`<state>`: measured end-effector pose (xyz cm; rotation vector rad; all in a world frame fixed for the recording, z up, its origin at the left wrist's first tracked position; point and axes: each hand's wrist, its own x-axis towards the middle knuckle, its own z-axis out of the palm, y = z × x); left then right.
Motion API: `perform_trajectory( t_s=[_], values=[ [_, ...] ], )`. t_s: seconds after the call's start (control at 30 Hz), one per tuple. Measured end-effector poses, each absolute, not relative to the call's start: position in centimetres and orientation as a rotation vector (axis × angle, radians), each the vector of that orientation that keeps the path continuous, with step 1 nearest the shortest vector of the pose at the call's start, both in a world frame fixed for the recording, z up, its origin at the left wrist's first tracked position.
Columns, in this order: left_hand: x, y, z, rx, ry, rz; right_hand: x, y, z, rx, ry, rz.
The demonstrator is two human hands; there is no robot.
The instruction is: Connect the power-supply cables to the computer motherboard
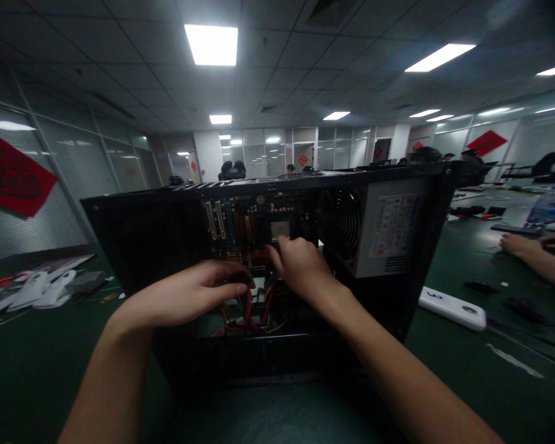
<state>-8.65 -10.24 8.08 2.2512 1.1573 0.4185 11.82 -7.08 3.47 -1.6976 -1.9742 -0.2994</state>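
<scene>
An open black computer case (139, 240) stands on the dark green table (37, 370) in front of me, its side panel off. Inside I see the motherboard (254, 225), a power supply with fan (374, 231) at the right, and red and yellow cables (250, 311) low down. My left hand (189, 296) reaches into the case with fingers curled and pinched near the red cables. My right hand (298, 262) is inside too, fingers bent and pressed at the board below the processor socket. What either hand grips is hidden.
A white oblong device (453, 308) lies on the table right of the case. Another person's hands (522, 246) rest at the far right beside small dark parts. White and grey parts (37, 290) lie at the far left. Other people sit behind the case.
</scene>
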Motion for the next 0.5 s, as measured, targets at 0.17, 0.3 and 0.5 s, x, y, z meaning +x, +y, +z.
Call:
perform_trajectory(
  t_s=[0.17, 0.3, 0.5],
  values=[
    [-8.7, -10.4, 7.7, 2.199, 1.263, 0.451, 11.2, -6.6, 2.8, -1.698, -2.043, -0.320],
    [-8.7, -10.2, 7.5, 2.146, 1.239, 0.425, 11.4, -7.4, 3.2, -1.720, -2.115, -0.198],
    [-8.5, -9.5, 7.6, 2.105, 1.045, 0.381, 12.3, -8.0, 3.6, -1.668, -2.113, -0.070]
  ],
)
